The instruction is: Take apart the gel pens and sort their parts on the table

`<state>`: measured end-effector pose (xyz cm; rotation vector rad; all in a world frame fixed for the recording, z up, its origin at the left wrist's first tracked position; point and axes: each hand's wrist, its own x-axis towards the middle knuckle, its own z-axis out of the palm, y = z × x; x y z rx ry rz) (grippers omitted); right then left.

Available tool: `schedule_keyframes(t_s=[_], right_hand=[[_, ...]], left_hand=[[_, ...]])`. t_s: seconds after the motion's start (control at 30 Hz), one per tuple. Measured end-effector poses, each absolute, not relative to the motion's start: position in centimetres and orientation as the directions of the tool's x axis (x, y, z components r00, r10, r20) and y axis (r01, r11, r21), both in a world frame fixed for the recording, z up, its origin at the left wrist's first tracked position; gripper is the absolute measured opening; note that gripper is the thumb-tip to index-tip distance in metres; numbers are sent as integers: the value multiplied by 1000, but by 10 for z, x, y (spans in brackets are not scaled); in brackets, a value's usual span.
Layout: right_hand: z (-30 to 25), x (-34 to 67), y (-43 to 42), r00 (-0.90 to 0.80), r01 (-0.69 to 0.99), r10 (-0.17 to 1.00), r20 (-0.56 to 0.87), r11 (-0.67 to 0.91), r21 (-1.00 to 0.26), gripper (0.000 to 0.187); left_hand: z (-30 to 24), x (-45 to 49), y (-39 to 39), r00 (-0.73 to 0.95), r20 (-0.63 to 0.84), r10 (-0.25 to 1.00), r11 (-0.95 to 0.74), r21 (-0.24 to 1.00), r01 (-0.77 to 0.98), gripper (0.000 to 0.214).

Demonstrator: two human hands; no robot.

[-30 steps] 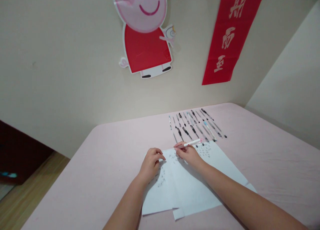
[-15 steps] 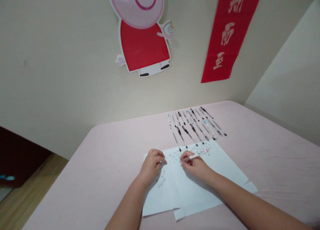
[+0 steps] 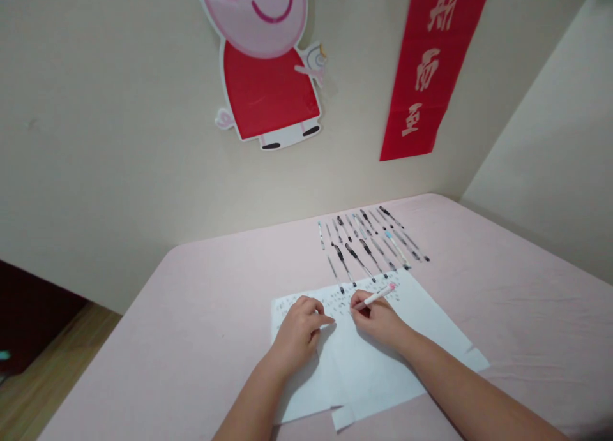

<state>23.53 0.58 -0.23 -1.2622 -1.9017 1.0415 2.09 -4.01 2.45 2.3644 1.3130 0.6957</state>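
White paper (image 3: 402,364) lies on the pink-covered surface, with small dark handwriting across its upper part. My right hand (image 3: 378,320) is closed around a white pen with a pink end (image 3: 380,294), its tip down at the writing. The pen leans to the right. To its left, my left hand (image 3: 304,329) rests on the paper holding nothing, its index finger stretched out toward the right hand and the other fingers loosely bent. Its palm side is hidden. Just beyond the paper's far edge are several pens (image 3: 359,262) laid out in two rows.
The pink cover (image 3: 191,339) reaches back to the wall. A pig cut-out in red (image 3: 272,90) and a red banner with light characters (image 3: 426,77) hang on that wall. Wooden floor (image 3: 71,351) shows at the lower left.
My left hand has moved right over the paper, its index finger now extended, uncovering writing at the upper left. My right hand has shifted slightly right with the pen. The view has shifted slightly.
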Motion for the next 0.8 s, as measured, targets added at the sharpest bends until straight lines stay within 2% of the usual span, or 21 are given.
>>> schedule_keyframes(t_s=[0.13, 0.47, 0.63, 0.8], right_hand=[[-1, 236, 6, -366, 459, 926, 89, 263, -849, 9], [6, 235, 3, -409, 481, 907, 97, 305, -822, 9], [6, 234, 3, -396, 481, 908, 134, 330, -812, 11], [3, 235, 3, -417, 493, 901, 119, 334, -804, 10]], left_hand=[[31, 33, -48, 516, 193, 835, -542, 451, 709, 47], [35, 48, -57, 528, 100, 843, -526, 352, 774, 36], [35, 60, -69, 582, 26, 813, -548, 369, 750, 42], [31, 60, -69, 569, 36, 822, -533, 402, 744, 46]])
